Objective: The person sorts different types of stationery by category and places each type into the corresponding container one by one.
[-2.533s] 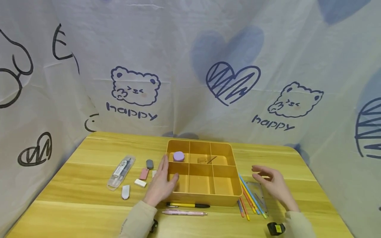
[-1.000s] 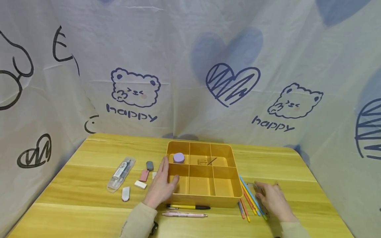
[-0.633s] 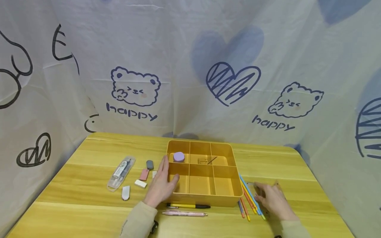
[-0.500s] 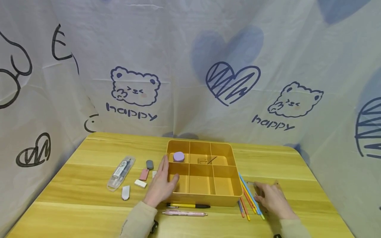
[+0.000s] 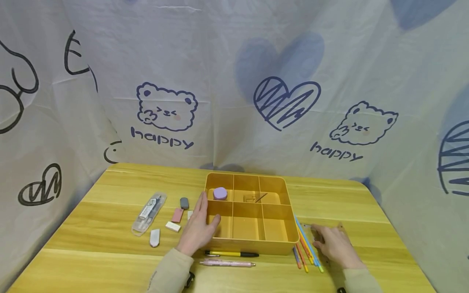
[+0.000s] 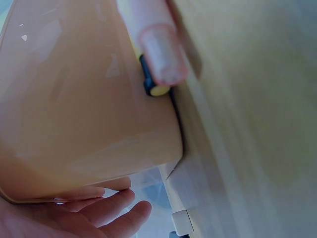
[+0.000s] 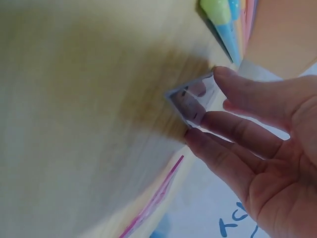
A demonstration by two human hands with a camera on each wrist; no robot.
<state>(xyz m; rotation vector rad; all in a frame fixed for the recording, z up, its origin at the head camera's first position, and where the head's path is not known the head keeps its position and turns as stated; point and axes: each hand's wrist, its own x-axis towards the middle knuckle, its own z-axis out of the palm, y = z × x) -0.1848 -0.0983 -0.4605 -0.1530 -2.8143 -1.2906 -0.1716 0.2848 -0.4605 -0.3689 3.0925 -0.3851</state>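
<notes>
A yellow-orange organizer box (image 5: pixel 253 246) with six-part dividers stands mid-table. My left hand (image 5: pixel 198 232) grips its left wall, thumb over the rim and fingers along the outside; the left wrist view shows those fingers (image 6: pixel 121 210) beside the wall. To the right of the box, my right hand (image 5: pixel 337 246) is low over the table. In the right wrist view its thumb and fingers pinch a clear plastic set square (image 7: pixel 190 101) by its edges. Colored pencils (image 5: pixel 307 248) lie between that hand and the box. A purple round item (image 5: pixel 220 193) sits in the back left compartment.
Left of the box lie a clear pen case (image 5: pixel 149 213), a pink eraser (image 5: pixel 177 215), a grey eraser (image 5: pixel 184 203) and white erasers (image 5: pixel 173 226). A yellow pen (image 5: pixel 232 254) and a pink pen (image 5: pixel 227 263) lie in front. A pink-edged clear piece (image 7: pixel 153 203) is near my right hand.
My right hand has come down from above the table and taken hold of the set square. The blue pencils beside it have shifted slightly left. My left hand keeps its place on the box.
</notes>
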